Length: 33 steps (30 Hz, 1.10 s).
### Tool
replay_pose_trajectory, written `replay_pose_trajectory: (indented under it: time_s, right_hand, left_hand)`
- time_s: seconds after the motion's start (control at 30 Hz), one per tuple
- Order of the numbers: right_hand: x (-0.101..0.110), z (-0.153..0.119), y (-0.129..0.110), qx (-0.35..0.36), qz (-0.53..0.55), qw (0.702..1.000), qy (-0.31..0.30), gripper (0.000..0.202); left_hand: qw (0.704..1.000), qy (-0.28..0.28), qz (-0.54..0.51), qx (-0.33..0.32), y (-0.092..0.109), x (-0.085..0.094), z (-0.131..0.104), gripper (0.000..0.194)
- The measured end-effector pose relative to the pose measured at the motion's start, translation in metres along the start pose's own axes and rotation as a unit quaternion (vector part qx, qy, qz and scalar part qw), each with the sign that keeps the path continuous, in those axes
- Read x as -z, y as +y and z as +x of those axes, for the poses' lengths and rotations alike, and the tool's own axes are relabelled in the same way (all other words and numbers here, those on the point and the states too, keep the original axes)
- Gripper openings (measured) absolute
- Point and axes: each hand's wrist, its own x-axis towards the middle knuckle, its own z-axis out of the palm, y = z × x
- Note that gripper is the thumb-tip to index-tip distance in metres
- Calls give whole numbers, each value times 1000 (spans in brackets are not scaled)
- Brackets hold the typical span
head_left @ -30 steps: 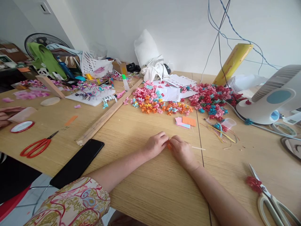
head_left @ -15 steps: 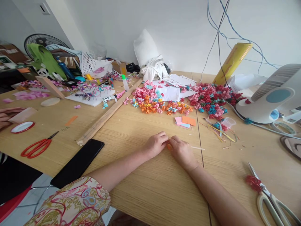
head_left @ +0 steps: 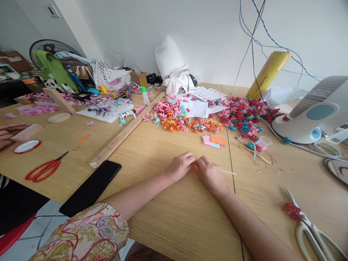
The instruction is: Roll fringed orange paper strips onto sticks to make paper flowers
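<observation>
My left hand [head_left: 181, 166] and my right hand [head_left: 210, 173] meet above the wooden table, fingertips pinched together. Between them shows a bit of orange paper [head_left: 195, 168], mostly covered by the fingers. A thin white strip [head_left: 230, 172] sticks out to the right from behind my right hand; its other end is hidden. Just beyond the hands lie small pink, blue and orange paper pieces [head_left: 217, 140]. Farther back is a heap of orange and pink paper flowers [head_left: 174, 117].
White-handled scissors [head_left: 308, 221] lie at the right, red-handled scissors [head_left: 45, 169] at the left. A black phone [head_left: 91, 188] and a wooden bar [head_left: 127, 130] are left of my arms. A white fan [head_left: 312, 112] stands at right. Another person's hand [head_left: 7, 136] rests at the left edge.
Both hands keep their pinch in nearly the same place. The white strip slants slightly more downward to the right. The view has shifted a little.
</observation>
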Motion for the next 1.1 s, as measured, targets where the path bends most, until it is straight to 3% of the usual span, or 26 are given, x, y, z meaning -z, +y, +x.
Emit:
replay_pose_trajectory:
  time_s: [0.17, 0.37, 0.53, 0.77, 0.97, 1.1]
  right_hand:
    - [2, 5, 10, -19, 64, 998, -2, 14]
    - [13, 8, 57, 20, 222, 973, -59, 9]
    - [23, 2, 84, -26, 292, 952, -94, 8]
    - [25, 0, 70, -1, 276, 956, -103, 12]
    - [25, -2, 48, 9, 216, 970, -107, 15]
    - [20, -3, 43, -3, 194, 974, -113, 14]
  left_hand:
    - [1000, 1, 15, 0, -4, 3, 1, 6]
    - [1000, 17, -14, -4, -12, 2, 1, 4]
    - [999, 15, -30, -9, -14, 0, 3, 12]
    - [998, 26, -37, -50, -14, 1, 4, 33]
    - [995, 70, -40, -66, -11, 9, 2, 33]
    - [998, 13, -24, -56, -8, 12, -1, 20]
